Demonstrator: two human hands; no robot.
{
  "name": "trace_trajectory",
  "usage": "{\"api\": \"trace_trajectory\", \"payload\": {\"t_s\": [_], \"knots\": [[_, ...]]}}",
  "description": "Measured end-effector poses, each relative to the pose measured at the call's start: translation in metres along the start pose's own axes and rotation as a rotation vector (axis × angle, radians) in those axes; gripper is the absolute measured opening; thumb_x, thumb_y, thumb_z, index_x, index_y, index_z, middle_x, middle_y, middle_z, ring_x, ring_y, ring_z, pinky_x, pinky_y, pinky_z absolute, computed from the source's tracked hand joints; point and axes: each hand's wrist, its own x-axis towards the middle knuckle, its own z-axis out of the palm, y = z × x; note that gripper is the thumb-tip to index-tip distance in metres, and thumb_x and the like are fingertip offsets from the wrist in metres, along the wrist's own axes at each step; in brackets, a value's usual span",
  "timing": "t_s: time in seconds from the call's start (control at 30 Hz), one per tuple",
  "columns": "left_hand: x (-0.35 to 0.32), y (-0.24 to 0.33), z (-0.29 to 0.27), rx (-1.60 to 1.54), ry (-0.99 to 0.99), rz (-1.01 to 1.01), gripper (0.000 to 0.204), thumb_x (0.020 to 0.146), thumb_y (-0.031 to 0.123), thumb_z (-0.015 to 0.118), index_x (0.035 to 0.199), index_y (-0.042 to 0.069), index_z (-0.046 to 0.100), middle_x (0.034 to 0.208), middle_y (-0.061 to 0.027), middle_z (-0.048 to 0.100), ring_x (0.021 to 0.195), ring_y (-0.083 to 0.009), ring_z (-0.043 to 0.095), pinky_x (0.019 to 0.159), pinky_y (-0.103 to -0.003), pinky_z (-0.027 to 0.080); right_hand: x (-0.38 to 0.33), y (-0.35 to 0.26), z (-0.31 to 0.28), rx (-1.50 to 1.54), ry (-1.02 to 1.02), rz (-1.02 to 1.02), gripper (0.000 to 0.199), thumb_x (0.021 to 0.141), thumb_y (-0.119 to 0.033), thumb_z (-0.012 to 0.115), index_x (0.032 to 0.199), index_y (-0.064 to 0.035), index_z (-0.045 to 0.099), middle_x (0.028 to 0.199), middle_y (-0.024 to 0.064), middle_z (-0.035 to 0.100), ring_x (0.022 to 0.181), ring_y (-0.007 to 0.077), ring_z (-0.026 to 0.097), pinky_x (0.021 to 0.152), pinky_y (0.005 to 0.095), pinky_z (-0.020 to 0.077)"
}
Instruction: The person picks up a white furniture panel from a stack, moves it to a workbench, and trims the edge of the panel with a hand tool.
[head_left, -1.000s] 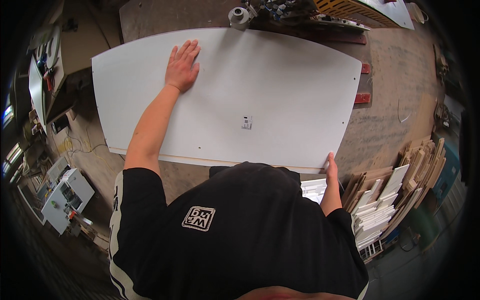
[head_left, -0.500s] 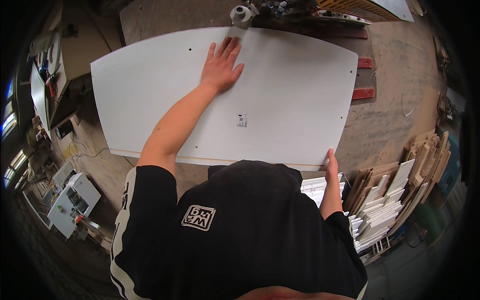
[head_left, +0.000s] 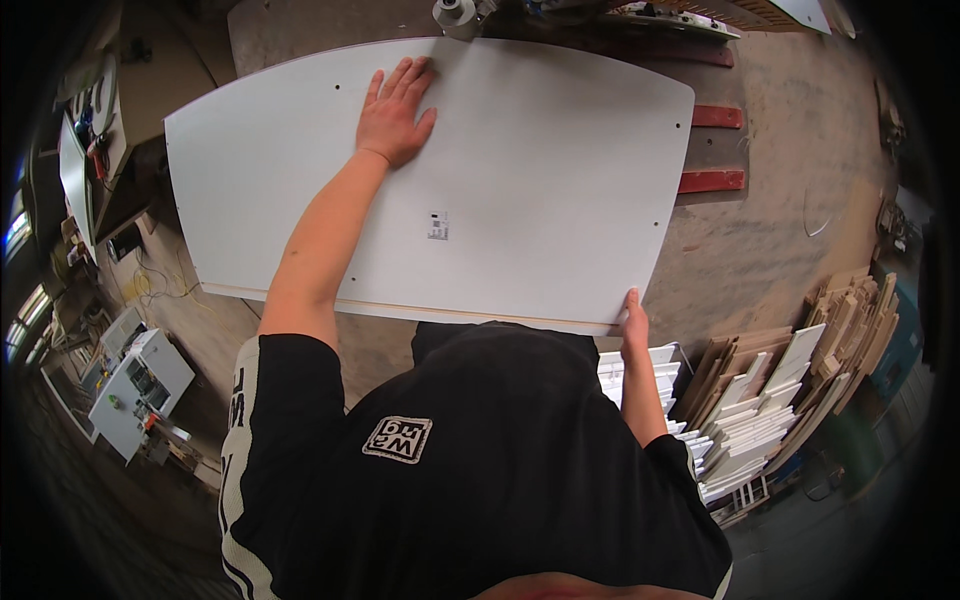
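A large white panel [head_left: 540, 170] with a curved far edge lies across the view in front of me. It has small dark holes, a printed label [head_left: 438, 226] near its middle and a thin brown line along the near edge. My left hand [head_left: 397, 115] rests flat on its far half, fingers spread. At the near right corner my right hand [head_left: 635, 322] grips the edge, thumb on top and fingers hidden underneath. Just beyond the curved edge, close to my left fingertips, stands a round grey machine head [head_left: 457, 16].
Red bars [head_left: 711, 181] stick out past the panel's right side. Stacked white and brown boards [head_left: 750, 420] stand on the floor at the right. To the left are a brown cabinet-like box [head_left: 165, 65], loose cables [head_left: 165, 285] and a white bench [head_left: 140, 395] with tools.
The panel has shifted left and slightly away from me, its far edge staying by the machine head. Both hands have moved left with it, keeping their places on it.
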Motion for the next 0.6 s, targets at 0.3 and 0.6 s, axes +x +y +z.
{"api": "trace_trajectory", "payload": {"t_s": [0.3, 0.6], "knots": [[-0.005, -0.005, -0.003, 0.019, 0.016, 0.001, 0.059, 0.097, 0.034, 0.055, 0.152, 0.018, 0.042, 0.165, 0.0041, 0.032, 0.153, -0.0149, 0.026, 0.128, -0.045, 0.015, -0.018, -0.015, 0.010, -0.006, -0.062, 0.067, 0.080, 0.100, -0.066, 0.048, 0.130, 0.0071, 0.059, 0.135, 0.0191, 0.060, 0.128, 0.0278, 0.051, 0.113, 0.0412, 0.0341], [-0.003, -0.009, -0.003, -0.015, 0.019, 0.029, 0.063, 0.093, 0.026, 0.058, 0.152, 0.016, 0.040, 0.165, -0.0004, 0.034, 0.153, -0.0208, 0.027, 0.127, -0.047, 0.017, -0.006, -0.011, -0.001, -0.309, -0.162, 0.028, 0.082, 0.100, -0.070, 0.042, 0.121, 0.0059, 0.065, 0.128, 0.0191, 0.064, 0.124, 0.0245, 0.052, 0.110, 0.0391, 0.0356]]}}
